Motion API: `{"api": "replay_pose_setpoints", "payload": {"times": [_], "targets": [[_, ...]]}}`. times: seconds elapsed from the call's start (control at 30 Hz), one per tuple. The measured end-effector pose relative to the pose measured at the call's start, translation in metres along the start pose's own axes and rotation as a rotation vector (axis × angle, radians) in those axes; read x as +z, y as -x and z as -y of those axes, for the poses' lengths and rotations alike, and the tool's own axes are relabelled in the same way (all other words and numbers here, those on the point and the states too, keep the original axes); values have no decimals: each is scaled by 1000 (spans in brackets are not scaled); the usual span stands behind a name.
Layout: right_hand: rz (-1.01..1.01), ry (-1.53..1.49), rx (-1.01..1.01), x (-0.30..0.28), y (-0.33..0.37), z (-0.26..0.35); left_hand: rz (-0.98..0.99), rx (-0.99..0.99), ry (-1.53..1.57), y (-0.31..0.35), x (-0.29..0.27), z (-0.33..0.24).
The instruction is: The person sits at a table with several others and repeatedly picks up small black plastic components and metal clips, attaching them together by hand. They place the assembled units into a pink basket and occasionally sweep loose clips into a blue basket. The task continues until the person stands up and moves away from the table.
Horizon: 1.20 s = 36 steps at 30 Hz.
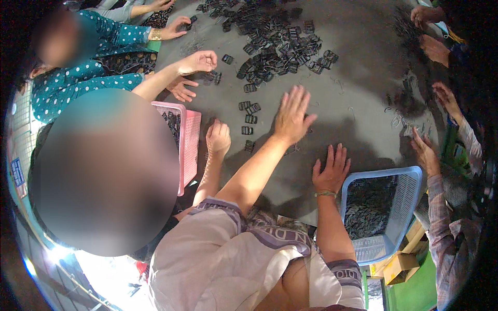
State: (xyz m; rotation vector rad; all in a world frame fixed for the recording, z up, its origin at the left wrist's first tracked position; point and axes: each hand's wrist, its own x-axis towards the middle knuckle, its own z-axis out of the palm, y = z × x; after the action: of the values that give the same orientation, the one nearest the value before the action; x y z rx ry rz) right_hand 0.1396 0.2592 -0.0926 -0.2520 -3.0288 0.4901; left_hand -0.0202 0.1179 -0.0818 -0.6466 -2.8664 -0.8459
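Observation:
My left hand [293,116] stretches forward over the grey table [358,41], palm down, fingers extended and nothing visible in it. To its left, a short column of black, slotted, buckle-like plastic pieces [250,119] lies on the surface. Farther off is a large pile of the same pieces [277,49]. My right hand [332,168] hovers over or rests on the near part of the table, fingers spread, with a band at the wrist. Just right of it stands a blue plastic basket [345,199] holding many small dark parts [365,207].
A pink basket [191,150] with black pieces stands at the left, where co-workers' hands [218,139] reach in. More hands [426,150] work along the right edge beside thin metal hooks [402,122] and a dark heap [412,98]. Cardboard boxes [402,265] sit below the blue basket.

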Motion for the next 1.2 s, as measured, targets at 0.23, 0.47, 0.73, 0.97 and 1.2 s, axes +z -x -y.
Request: {"api": "replay_pose_setpoints", "payload": {"times": [0.23,0.47,0.73,0.97,1.2], "targets": [[20,-9,20,-6,-2,1,-15,154,198,-22,-2,-18],[51,-5,11,-10,-7,6,222,445,209,-66,38,-20],[38,-37,29,-12,-6,5,-77,64,251,-130,22,-26],[28,-59,23,-12,-6,5,147,-89,-58,-125,37,-16],[17,-77,31,-13,-5,3,357,-190,417,-71,-32,-25]]}}
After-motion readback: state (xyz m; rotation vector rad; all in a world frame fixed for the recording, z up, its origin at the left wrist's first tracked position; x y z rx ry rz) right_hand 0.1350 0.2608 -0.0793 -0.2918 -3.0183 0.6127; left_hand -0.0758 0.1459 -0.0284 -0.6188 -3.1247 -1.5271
